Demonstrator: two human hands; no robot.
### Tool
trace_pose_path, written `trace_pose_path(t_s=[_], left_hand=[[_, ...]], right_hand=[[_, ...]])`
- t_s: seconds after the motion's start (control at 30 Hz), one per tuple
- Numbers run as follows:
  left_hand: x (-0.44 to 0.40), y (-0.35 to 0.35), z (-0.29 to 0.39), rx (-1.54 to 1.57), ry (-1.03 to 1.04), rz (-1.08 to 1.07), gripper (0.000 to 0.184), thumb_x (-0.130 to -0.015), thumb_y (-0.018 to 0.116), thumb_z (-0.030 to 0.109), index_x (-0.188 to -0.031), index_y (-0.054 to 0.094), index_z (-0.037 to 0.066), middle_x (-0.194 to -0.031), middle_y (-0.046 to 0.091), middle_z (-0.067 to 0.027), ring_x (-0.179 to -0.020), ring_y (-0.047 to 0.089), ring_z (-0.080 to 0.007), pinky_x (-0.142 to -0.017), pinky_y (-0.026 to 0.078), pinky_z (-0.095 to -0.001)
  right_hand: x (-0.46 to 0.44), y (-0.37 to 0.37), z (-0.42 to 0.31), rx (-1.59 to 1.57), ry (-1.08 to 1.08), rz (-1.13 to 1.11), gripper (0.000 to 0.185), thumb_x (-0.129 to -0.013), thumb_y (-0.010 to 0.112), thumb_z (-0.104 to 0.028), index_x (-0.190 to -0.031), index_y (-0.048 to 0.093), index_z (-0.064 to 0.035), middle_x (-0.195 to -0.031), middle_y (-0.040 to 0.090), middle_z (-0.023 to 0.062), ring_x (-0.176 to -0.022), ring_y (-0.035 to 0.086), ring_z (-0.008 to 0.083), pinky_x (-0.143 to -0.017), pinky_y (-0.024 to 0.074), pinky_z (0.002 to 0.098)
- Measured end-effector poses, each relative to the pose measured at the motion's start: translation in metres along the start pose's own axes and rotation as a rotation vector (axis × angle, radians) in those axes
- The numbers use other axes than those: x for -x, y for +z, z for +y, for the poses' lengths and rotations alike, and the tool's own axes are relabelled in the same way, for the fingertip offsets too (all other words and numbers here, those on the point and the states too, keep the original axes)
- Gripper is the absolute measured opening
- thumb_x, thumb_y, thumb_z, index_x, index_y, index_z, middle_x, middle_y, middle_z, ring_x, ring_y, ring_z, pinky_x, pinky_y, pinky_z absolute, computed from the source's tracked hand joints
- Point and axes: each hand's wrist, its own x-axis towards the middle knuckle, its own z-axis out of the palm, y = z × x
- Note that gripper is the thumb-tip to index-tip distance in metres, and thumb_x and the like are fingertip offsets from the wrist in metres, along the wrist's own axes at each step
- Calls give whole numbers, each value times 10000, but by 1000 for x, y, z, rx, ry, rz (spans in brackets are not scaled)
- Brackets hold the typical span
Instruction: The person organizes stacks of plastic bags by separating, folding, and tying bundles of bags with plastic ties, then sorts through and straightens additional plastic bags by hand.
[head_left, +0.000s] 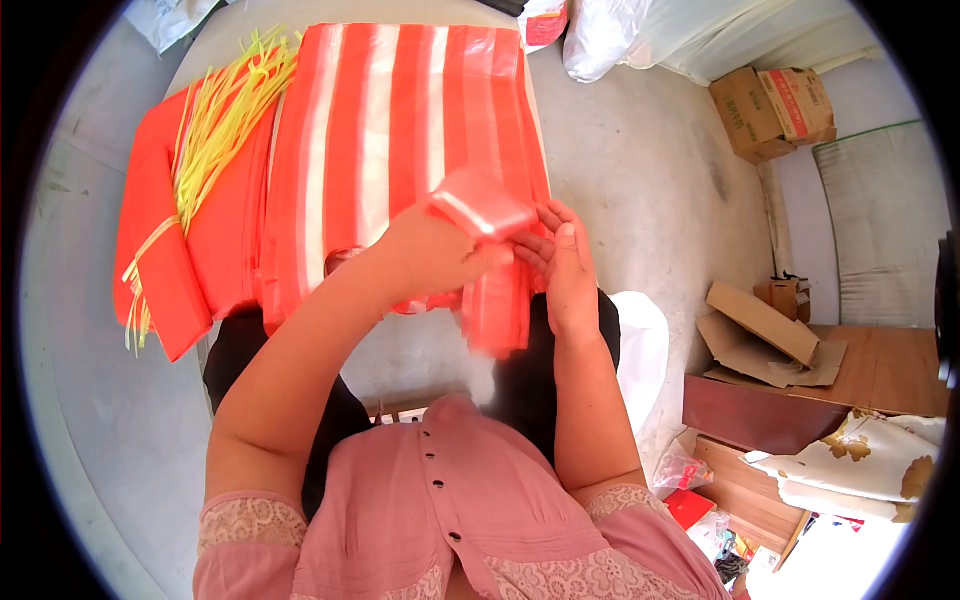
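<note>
A folded red-and-white striped plastic bag (497, 310) hangs in my left hand (425, 250), which is closed around its middle. The upper end of this bag sticks out above my fingers and is a little blurred. My right hand (568, 275) is just right of it, fingers apart and thumb raised, its fingertips at the bag's edge; whether they touch it I cannot tell. Beneath both hands lies a broad flat stack of striped plastic bags (390, 130). Left of the stack are folded red bags (165, 270), with a bundle of yellow strips (225, 130) on top.
The bags rest on a pale table (225, 45) over my knees. Cardboard boxes (770, 112) stand by the far right wall. An opened carton (770, 340) sits on a wooden cabinet (880, 370) at right, near a patterned cloth (860, 460). A white plastic bag (600, 40) is behind the table.
</note>
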Motion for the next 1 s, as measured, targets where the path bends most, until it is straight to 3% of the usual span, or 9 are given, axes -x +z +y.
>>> trace_pose_path(t_s=[0.17, 0.37, 0.47, 0.67, 0.8, 0.83, 0.93, 0.97, 1.0], left_hand=[[14, -5, 17, -235, 357, -16, 481, -837, 815, 373, -1164, 684, 46, -1341, 622, -174, -1298, 571, -354, -1073, 472, -510], [39, 8, 33, -88, 462, -109, 449, -784, 839, 297, -1132, 683, 60, -1268, 645, -121, -1271, 581, -327, -1066, 488, -490], [50, 2, 28, -133, 433, -127, 395, -814, 806, 250, -1138, 683, 61, -1230, 663, -124, -1241, 608, -324, -1056, 499, -485], [70, -44, -12, -274, 265, 181, 311, -854, 718, 91, -1161, 692, 52, -1211, 692, -134, -1198, 637, -341, -1021, 528, -467], [91, -68, -32, -250, 51, 219, 369, -837, 731, 33, -1205, 700, 36, -1256, 682, -130, -1237, 622, -342, -1041, 521, -460], [95, -69, -37, -253, 19, 221, 396, -836, 750, 28, -1228, 701, 34, -1277, 678, -120, -1278, 608, -339, -1058, 512, -459], [106, -74, -40, -260, 10, 189, 396, -846, 752, 34, -1240, 703, 46, -1337, 663, -118, -1340, 577, -337, -1085, 492, -461], [107, -74, -40, -276, 12, 169, 412, -853, 751, 46, -1261, 698, 59, -1372, 646, -118, -1371, 553, -335, -1101, 477, -474], [108, -73, -40, -291, 15, 149, 428, -859, 751, 58, -1282, 692, 71, -1408, 628, -117, -1402, 529, -334, -1116, 462, -487]], right_hand=[[-11, -20, 23, 166, -90, -68, 670, -1146, 293, -496, -1580, 333, 13, -1599, 432, 175, -1254, 616, 277, -1074, 491, 403], [-4, -18, 10, 173, 59, -90, 707, -1131, 258, -563, -1604, 314, -40, -1630, 419, 112, -1204, 644, 253, -918, 538, 365], [-2, -20, 7, 162, 69, -103, 740, -1116, 267, -605, -1611, 303, -56, -1644, 405, 104, -1177, 656, 245, -879, 541, 359], [13, -35, 2, 137, 73, -195, 936, -1023, 382, -765, -1661, 241, -96, -1642, 410, 173, -1177, 643, 272, -987, 515, 419], [21, -53, 0, 216, 29, -366, 1071, -977, 385, -830, -1680, 157, -55, -1645, 399, 223, -831, 672, 158, -829, 523, 293], [25, -50, -3, 193, 21, -269, 945, -1035, 376, -747, -1651, 268, -38, -1517, 554, 216, -684, 598, 108, -741, 496, 247], [17, -57, 5, 414, -76, 36, 735, -1111, 350, -576, -1565, 436, -5, -1375, 653, 199, -685, 575, 105, -690, 490, 273], [17, -56, 10, 370, -174, 165, 527, -1140, 437, -395, -1419, 581, 28, -1126, 713, 125, -711, 577, 107, -762, 494, 255], [16, -54, 11, 395, -216, 209, 478, -1131, 473, -349, -1395, 594, 31, -1124, 711, 117, -747, 594, 116, -774, 501, 263]])
